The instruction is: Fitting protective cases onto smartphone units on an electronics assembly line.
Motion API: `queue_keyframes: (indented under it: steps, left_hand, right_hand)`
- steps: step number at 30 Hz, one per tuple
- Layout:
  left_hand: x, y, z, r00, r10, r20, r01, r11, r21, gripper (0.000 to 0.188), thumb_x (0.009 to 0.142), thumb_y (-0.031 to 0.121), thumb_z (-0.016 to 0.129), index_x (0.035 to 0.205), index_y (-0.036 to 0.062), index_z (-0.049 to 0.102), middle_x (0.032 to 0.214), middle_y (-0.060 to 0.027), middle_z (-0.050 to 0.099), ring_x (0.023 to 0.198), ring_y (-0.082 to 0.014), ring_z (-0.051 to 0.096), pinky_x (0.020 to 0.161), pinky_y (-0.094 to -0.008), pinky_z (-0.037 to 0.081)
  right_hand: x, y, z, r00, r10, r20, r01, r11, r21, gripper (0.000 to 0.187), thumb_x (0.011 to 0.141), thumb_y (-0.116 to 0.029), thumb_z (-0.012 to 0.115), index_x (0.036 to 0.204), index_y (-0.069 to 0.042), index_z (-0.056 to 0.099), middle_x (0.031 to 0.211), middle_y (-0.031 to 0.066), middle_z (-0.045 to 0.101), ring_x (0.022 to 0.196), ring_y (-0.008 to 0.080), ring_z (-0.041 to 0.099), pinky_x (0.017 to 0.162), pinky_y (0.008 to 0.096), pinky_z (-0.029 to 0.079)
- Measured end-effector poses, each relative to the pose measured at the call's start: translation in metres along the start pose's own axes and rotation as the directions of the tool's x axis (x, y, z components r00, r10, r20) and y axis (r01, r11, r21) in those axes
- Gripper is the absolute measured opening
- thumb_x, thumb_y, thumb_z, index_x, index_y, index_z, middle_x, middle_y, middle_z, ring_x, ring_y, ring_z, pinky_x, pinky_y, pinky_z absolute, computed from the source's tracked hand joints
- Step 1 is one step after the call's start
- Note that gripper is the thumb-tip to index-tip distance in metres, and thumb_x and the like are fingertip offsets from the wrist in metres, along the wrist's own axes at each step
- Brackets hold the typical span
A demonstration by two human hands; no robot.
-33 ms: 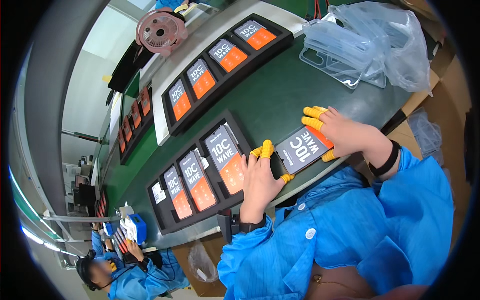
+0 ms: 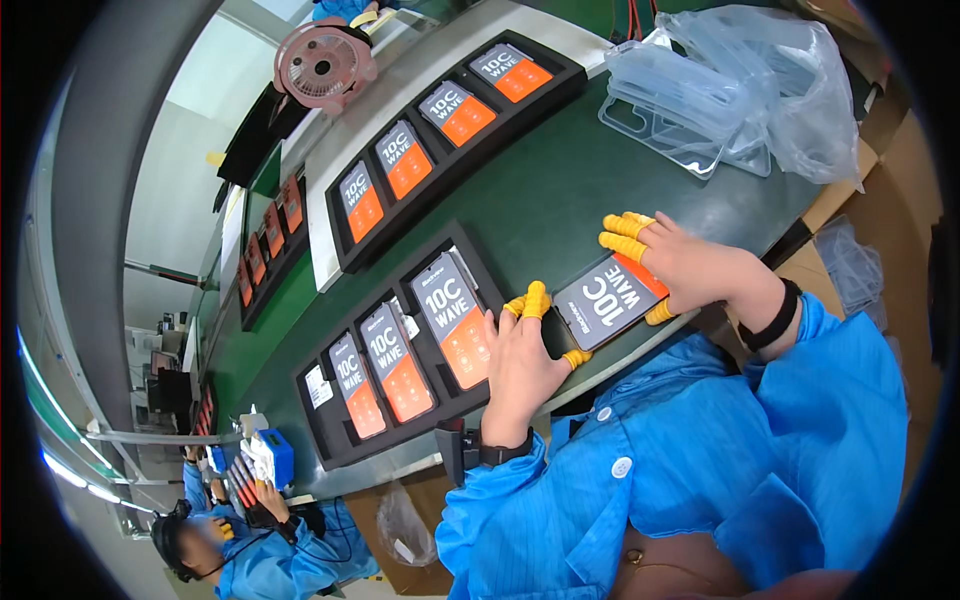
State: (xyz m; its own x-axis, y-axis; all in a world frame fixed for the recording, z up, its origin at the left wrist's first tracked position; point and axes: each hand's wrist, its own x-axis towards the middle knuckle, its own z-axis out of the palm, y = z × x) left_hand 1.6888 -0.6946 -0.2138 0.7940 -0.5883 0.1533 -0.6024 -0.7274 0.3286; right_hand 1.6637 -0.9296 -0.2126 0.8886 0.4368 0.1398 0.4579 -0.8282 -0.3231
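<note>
A smartphone (image 2: 610, 300) with a grey and orange printed front lies across the near edge of the green bench, between my hands. My right hand (image 2: 690, 262), with yellow finger cots, grips its orange end, fingers at the far side and thumb at the near side. At the grey end, my left hand (image 2: 525, 355) has its cot-covered fingers and thumb bent around the corners; the exact contact is partly hidden. Left of it, a black foam tray (image 2: 405, 435) holds three similar phones (image 2: 450, 315), with a gap between two of them.
Farther back, another black tray (image 2: 460, 155) holds several phones. Clear plastic trays and a bag (image 2: 720, 95) lie at the far right. A pink fan (image 2: 322, 65) stands at the back. Lower left, a co-worker in blue (image 2: 290, 555) handles phones beside a blue box (image 2: 272, 455).
</note>
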Motion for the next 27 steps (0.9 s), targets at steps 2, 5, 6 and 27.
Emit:
queue_keyframes:
  steps: [2,5,6,27]
  left_hand:
    - [-0.006,-0.002,0.002,1.0,-0.008,-0.026,0.007,1.0,-0.023,0.079,0.049,0.021,0.078,0.115,0.0,0.04,0.106,-0.0125,0.05,0.099,-0.0286,0.045,0.094,-0.0416,0.026]
    - [-0.015,-0.002,0.008,0.989,-0.078,-0.129,0.032,0.945,-0.326,0.08,0.051,0.019,0.077,0.117,-0.0015,0.037,0.111,-0.0147,0.045,0.105,-0.0283,0.041,0.094,-0.038,0.029]
    - [-0.019,0.0,0.011,0.978,-0.087,-0.19,-0.039,0.817,-0.575,0.084,0.052,0.02,0.078,0.119,-0.0016,0.033,0.115,-0.0142,0.043,0.107,-0.0266,0.04,0.093,-0.0355,0.03]
    - [-0.025,0.014,-0.006,0.892,-0.283,-0.353,0.081,0.867,-0.491,0.026,0.073,0.016,0.064,0.085,-0.0025,0.049,0.068,-0.0146,0.056,0.059,-0.0259,0.057,0.054,-0.0309,0.043]
  right_hand:
    - [0.005,0.003,-0.005,0.994,0.048,0.101,-0.053,0.997,0.049,0.089,0.051,-0.024,0.074,0.124,-0.002,0.029,0.114,0.0181,0.042,0.108,0.0318,0.037,0.097,0.0414,0.02]
    - [0.004,0.0,-0.022,0.983,0.064,0.175,-0.09,0.985,0.148,0.087,0.048,-0.028,0.075,0.12,-0.001,0.034,0.11,0.0193,0.042,0.107,0.0321,0.038,0.096,0.0454,0.02]
    - [0.003,-0.002,-0.027,0.989,0.029,0.142,-0.058,0.977,0.207,0.087,0.046,-0.03,0.075,0.118,-0.001,0.036,0.107,0.019,0.043,0.104,0.0319,0.039,0.096,0.0458,0.021]
    - [0.022,-0.046,-0.009,0.957,-0.04,-0.286,0.079,0.989,0.128,0.081,0.049,-0.02,0.074,0.118,0.0,0.036,0.101,0.0184,0.044,0.094,0.0311,0.043,0.086,0.0362,0.033]
